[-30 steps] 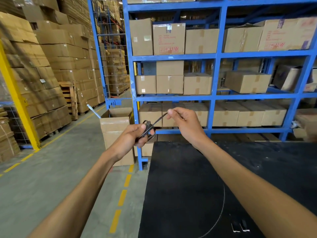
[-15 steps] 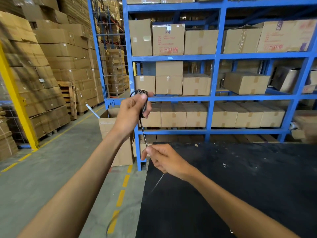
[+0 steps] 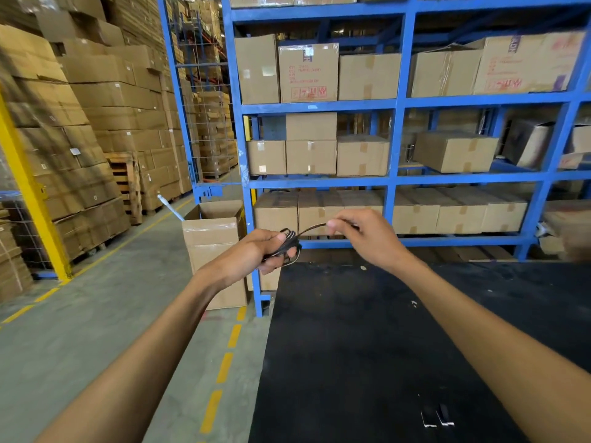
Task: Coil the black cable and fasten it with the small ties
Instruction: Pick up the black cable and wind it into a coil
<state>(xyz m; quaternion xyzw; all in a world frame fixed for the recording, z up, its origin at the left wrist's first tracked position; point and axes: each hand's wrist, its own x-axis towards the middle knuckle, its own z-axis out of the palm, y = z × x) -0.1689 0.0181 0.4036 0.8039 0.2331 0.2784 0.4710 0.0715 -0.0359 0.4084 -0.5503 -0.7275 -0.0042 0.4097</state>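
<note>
The thin black cable (image 3: 289, 243) is bunched into a few tight loops, held in the air just above the near-left corner of the black-topped table (image 3: 367, 346). The left hand (image 3: 256, 254) grips that small coil, fingers curled around it, thumb on top. One strand arcs up and right to the right hand (image 3: 361, 238), pinched between thumb and fingertips. Past that pinch the cable's run is hidden behind the hand. Two small ties (image 3: 436, 415) lie near the table's front edge, too small to make out clearly. Behind stands blue steel shelving (image 3: 396, 139) stacked with cardboard boxes.
</note>
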